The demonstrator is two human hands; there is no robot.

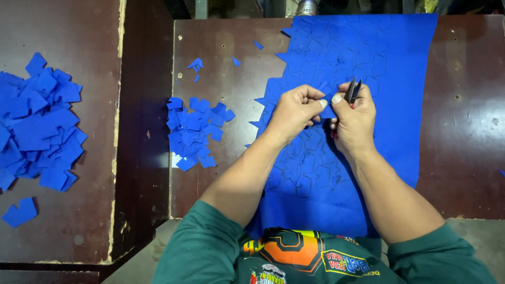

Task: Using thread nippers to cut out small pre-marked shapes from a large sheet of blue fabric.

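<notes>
A large blue fabric sheet (pixel 368 52), scored with repeated cut outlines, lies on a dark brown table (pixel 221 31). Over its middle, my left hand (pixel 294 110) pinches a small blue cut piece (pixel 329 108) between thumb and fingers. My right hand (pixel 355 118) grips small black snips (pixel 351 90) with a red end, their blades pointing up and away, right beside the pinched piece. Both hands touch each other above the sheet.
A pile of small blue cut pieces (pixel 194 129) lies left of the sheet, with a few scraps (pixel 195 64) farther back. A bigger heap of blue pieces (pixel 39 123) covers a second brown board (pixel 79 221) at far left. A dark gap (pixel 144 131) separates the boards.
</notes>
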